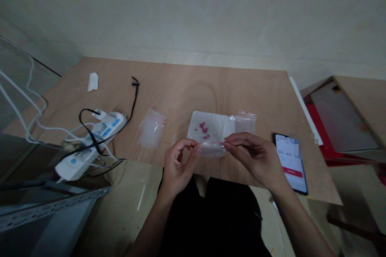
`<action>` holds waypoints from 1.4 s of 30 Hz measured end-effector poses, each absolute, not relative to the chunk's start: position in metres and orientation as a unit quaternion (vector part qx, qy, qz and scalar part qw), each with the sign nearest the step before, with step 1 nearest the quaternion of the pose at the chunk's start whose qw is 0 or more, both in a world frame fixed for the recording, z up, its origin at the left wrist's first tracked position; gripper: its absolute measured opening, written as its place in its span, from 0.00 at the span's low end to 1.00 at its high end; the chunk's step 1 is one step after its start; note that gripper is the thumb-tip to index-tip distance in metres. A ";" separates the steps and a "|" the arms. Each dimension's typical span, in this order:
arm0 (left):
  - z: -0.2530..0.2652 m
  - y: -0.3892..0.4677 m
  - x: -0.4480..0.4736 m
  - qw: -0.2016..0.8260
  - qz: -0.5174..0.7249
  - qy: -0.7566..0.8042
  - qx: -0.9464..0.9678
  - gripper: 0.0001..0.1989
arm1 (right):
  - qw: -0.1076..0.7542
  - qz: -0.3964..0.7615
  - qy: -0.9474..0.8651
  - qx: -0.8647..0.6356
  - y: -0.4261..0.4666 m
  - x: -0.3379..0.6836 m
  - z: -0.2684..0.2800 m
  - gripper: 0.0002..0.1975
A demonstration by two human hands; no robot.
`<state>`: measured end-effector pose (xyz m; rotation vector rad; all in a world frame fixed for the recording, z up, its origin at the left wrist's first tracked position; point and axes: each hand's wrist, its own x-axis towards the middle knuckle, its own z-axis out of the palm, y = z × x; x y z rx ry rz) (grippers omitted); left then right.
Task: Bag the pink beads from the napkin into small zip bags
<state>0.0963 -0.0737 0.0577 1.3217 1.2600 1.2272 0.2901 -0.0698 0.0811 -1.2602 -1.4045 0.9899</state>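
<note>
Between my two hands, near the table's front edge, is a small clear zip bag (212, 150) with a red line along its top. My left hand (182, 162) pinches its left top corner between thumb and fingers. The right corner is gripped by my right hand (255, 156), fingers together. Whether anything lies inside the bag I cannot make out. Just beyond it, several small dark pink pieces (204, 130) rest on a white paper sheet (197, 118). More clear zip bags (245, 116) lie at the sheet's right side, partly behind my right hand.
Several clear zip bags (152, 126) lie to the left. A white power strip (105, 130) with tangled cables sits at the table's left edge. A phone (289, 162) showing a timer lies at the right. A white scrap (93, 82) is at the back left.
</note>
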 end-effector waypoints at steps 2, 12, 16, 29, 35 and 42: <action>0.059 -0.072 0.094 0.467 0.487 0.496 0.546 0.07 | 0.491 0.413 -0.568 -0.515 -0.071 0.289 0.082 0.07; 0.060 -0.073 0.095 0.464 0.491 0.482 0.557 0.07 | 0.528 0.476 -0.512 -0.482 -0.074 0.277 0.076 0.13; 0.064 -0.073 0.093 0.488 0.473 0.480 0.555 0.08 | 0.543 0.475 -0.495 -0.485 -0.075 0.273 0.075 0.14; 0.063 -0.071 0.095 0.476 0.467 0.489 0.562 0.09 | 0.487 0.503 -0.503 -0.507 -0.079 0.270 0.070 0.04; 0.064 -0.072 0.091 0.494 0.454 0.483 0.562 0.08 | 0.486 0.463 -0.531 -0.517 -0.083 0.274 0.073 0.05; 0.065 -0.074 0.085 0.462 0.475 0.496 0.561 0.07 | 0.479 0.481 -0.522 -0.516 -0.085 0.273 0.070 0.04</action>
